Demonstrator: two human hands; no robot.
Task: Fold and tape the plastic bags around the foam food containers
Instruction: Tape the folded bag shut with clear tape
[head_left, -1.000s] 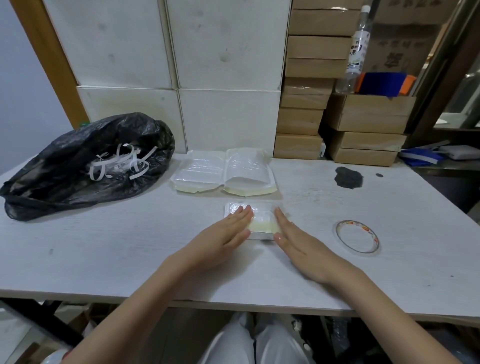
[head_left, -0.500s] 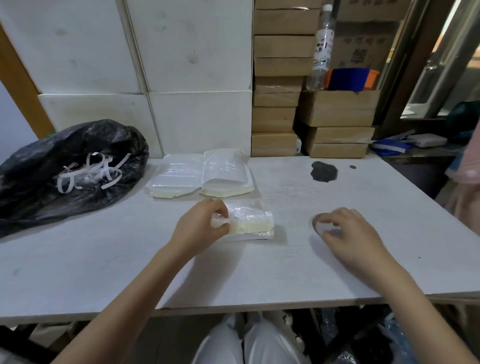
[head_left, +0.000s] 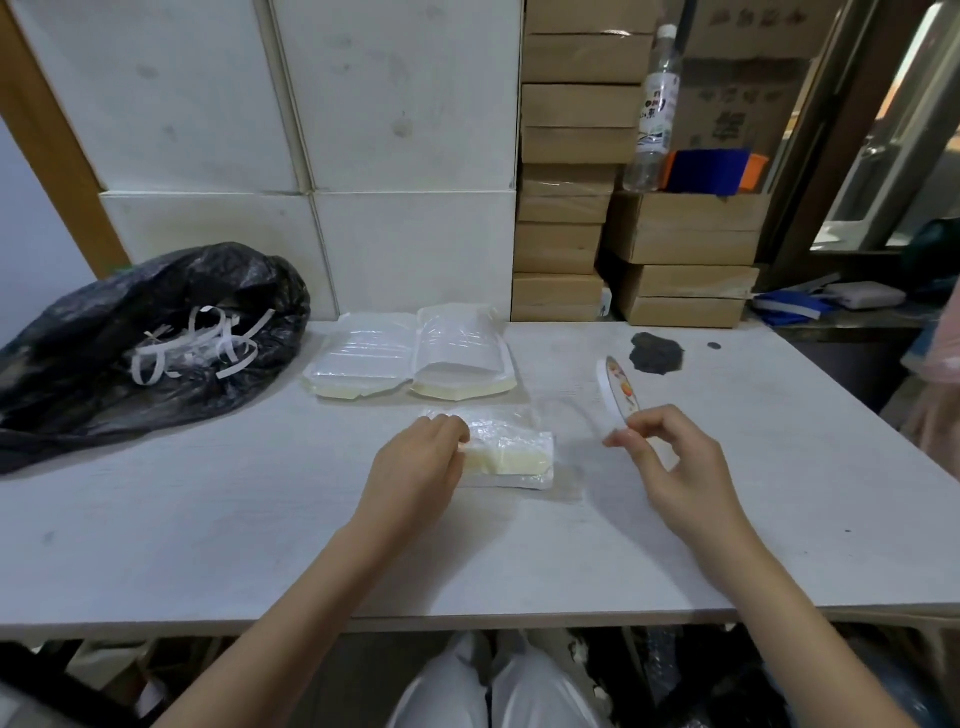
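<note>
Left hand (head_left: 415, 462) palm down with fingers curled, pinching the left end of a bagged foam container (head_left: 506, 454) lying mid-desk (head_left: 208, 519), right hand (head_left: 670, 457) raised just right of it, fingertips closed on a tape roll (head_left: 618, 392) held on edge off the desk, two wrapped containers (head_left: 410, 358) behind.

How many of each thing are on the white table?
Bagged foam food containers: 3, one under the left hand at, two behind at and
Black plastic rubbish bags: 1
Rolls of tape: 1, lifted in the right hand
Total: 5
</note>
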